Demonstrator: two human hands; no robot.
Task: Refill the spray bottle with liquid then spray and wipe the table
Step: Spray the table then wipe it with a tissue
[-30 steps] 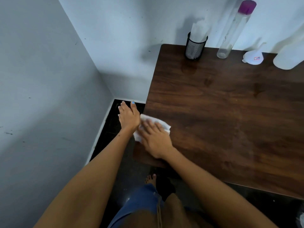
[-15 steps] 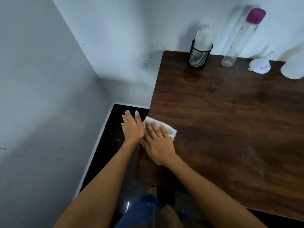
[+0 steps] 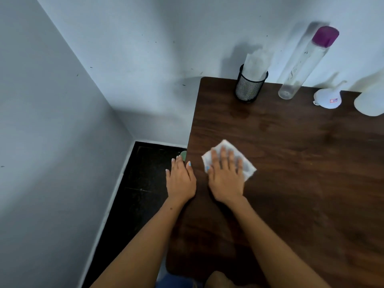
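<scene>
Cloth (image 3: pixel 247 167) slid inward, mesh cup (image 3: pixel 248 89), funnel (image 3: pixel 328 98) behind

Plain room corner, bare scuffed grey walls (image 3: pixel 62 100), dark tiled floor (image 3: pixel 145 183), wooden table (image 3: pixel 291 183), mesh holder (image 3: pixel 248 90)

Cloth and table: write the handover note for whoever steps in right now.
Right hand: flat on the cloth, pressing it to the table near the left edge.
Left hand: open, resting at the table's left edge, holding nothing.
Bottle, purple cap on, stands at the back by the funnel and mesh cup.
Done: wiping is under way at the near left.
Left: likely the remaining tabletop.
</scene>
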